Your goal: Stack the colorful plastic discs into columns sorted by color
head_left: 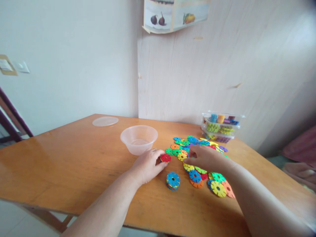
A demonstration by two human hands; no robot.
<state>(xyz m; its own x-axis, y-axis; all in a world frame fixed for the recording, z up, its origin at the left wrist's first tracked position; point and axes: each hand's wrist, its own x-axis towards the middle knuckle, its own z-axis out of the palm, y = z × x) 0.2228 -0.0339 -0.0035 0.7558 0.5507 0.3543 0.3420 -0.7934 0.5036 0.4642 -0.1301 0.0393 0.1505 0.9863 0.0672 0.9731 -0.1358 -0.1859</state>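
My left hand (148, 168) is closed around a short stack of slotted plastic discs (165, 158), a red one on top. Just in front of it on the table stands a second stack (173, 180), topped by a blue disc. My right hand (206, 158) hovers over or touches a loose spread of colourful flower-shaped discs. Its thumb and bent forefinger are apart, with nothing visible between them. Nearest its thumb lie a yellow disc (182, 156) and another yellow one (189, 167). The hand and forearm cover part of the spread.
A clear plastic bowl (138, 141) stands beyond my left hand. Its round lid (105, 121) lies at the table's back left. Stacked clear boxes (220, 126) holding coloured pieces stand at the back right. The wooden table (81, 164) meets a wall behind.
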